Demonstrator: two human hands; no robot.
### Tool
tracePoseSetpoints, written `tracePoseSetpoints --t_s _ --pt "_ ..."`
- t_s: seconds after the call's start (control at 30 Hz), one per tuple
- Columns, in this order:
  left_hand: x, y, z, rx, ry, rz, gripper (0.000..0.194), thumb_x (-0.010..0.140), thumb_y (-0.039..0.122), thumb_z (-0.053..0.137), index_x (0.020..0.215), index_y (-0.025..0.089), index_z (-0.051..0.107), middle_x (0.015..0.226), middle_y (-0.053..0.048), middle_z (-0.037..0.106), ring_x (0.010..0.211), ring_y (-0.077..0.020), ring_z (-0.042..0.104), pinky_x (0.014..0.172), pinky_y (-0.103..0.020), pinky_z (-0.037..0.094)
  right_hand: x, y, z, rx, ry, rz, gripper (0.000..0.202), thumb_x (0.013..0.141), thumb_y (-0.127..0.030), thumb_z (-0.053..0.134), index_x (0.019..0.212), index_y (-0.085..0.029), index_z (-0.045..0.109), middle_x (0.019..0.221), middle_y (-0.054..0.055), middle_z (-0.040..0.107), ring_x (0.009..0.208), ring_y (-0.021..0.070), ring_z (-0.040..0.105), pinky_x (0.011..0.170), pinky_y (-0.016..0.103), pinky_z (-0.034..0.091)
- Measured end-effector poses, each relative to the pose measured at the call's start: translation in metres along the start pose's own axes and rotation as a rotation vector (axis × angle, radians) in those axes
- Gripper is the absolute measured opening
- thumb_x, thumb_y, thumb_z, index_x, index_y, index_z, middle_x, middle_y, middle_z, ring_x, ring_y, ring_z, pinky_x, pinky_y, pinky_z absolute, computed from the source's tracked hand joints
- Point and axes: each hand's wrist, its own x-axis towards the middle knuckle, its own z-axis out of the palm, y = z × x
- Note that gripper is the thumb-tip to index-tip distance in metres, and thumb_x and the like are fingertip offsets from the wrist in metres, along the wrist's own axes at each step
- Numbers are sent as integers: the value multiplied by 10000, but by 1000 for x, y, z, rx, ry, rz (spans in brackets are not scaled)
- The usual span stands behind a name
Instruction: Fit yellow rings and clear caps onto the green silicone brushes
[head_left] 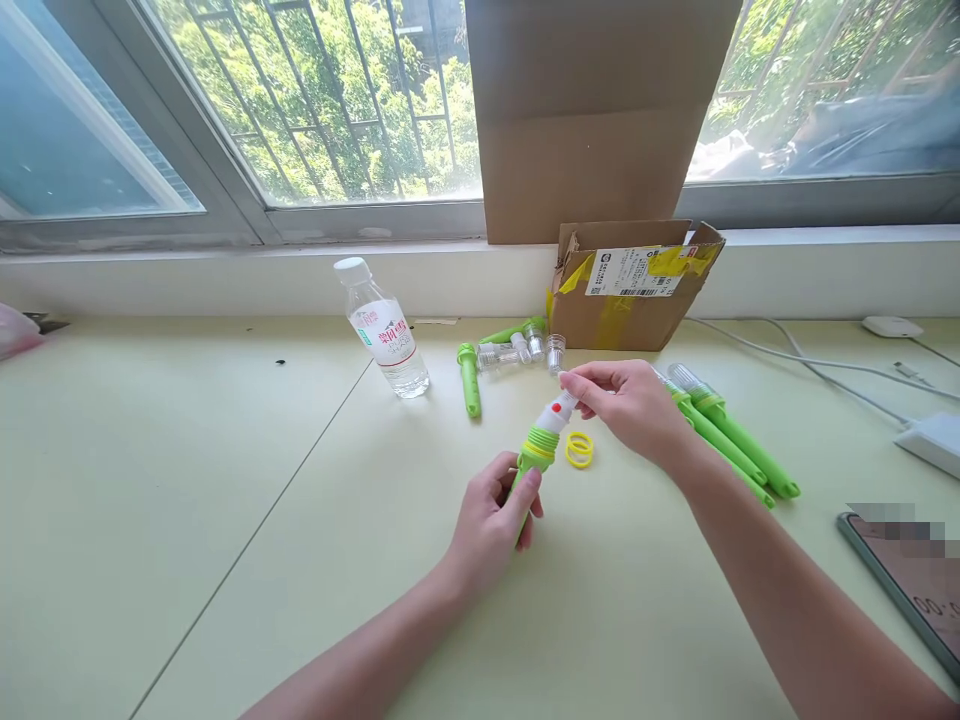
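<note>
My left hand (499, 510) is wrapped round the green handle (536, 450) of a tool with a threaded green collar and a yellow ring. From the collar rises a white part (556, 411) with a red dot. My right hand (626, 405) pinches the upper tip of that white part between thumb and fingers. Loose yellow rings (580, 450) lie on the table just right of the tool. Behind my hands are a green handle (469, 380) and several clear caps (556, 354). Green tools with clear caps (739, 435) lie beyond my right forearm.
A water bottle (384, 330) stands at the back left of the tools. An open cardboard box (630, 290) sits against the window wall. White cables (810, 365), a white adapter (930, 440) and a phone (900, 580) are on the right.
</note>
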Motion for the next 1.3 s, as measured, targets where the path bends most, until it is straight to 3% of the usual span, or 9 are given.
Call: tracePoseSetpoints --t_s 0.23,0.4,0.53,0.67,0.77,0.9,1.0,1.13,1.3 --pt "0 -2 -1 44 -69 -12 253 880 443 500 845 192 516 629 40 544 382 -68 446 432 -220 339 1 4 -19 -14 -162 10 302 830 -443 598 829 -176 738 709 39 677 607 152 584 544 264 486" --pt "-1 -1 0 54 -78 -12 262 885 448 490 819 195 496 650 37 558 380 -65 448 431 -219 342 0 3 -18 -29 -255 4 263 803 -408 631 882 -183 743 751 36 700 653 171 606 569 276 490" --pt "-2 -2 0 80 -74 -10 266 892 447 477 816 193 484 662 31 558 375 -61 437 428 -219 339 -2 2 -15 -62 -251 17 264 810 -415 619 820 -180 738 680 22 667 593 147 564 488 238 429" --pt "-3 -2 0 127 -92 -2 267 899 449 469 845 188 493 674 25 553 388 -59 434 430 -216 330 -4 2 -13 -93 -230 48 357 780 -497 633 661 -166 697 512 -23 501 452 87 397 380 205 286" --pt "-4 -2 1 140 -106 -2 269 902 450 467 856 186 494 674 27 542 395 -57 431 434 -216 328 -6 1 -10 -126 -162 44 423 745 -526 660 532 -166 600 456 -58 364 418 64 291 357 200 204" --pt "-4 -2 1 133 -102 4 262 907 444 464 853 188 474 671 35 530 398 -55 434 439 -217 332 -8 -3 -5 -127 -87 37 503 727 -565 666 477 -177 465 451 -71 298 428 64 262 373 209 197" --pt "-4 -3 1 119 -77 30 247 912 431 464 850 192 457 666 46 511 413 -54 442 449 -216 339 -8 -7 -1 -63 -92 39 505 752 -599 628 514 -176 489 473 -62 344 442 70 292 395 215 225" --pt "-4 -4 3 82 -34 75 224 925 406 455 842 199 428 670 60 482 435 -46 438 469 -210 347 -7 -8 5 123 -164 26 562 861 -639 443 595 -162 580 542 -7 498 485 99 449 449 225 342" --pt "-3 -5 3 11 1 71 242 927 409 451 813 207 383 648 71 461 442 -43 412 468 -204 336 0 5 14 226 9 95 537 874 -637 413 754 -162 633 655 31 584 540 135 542 490 250 443"
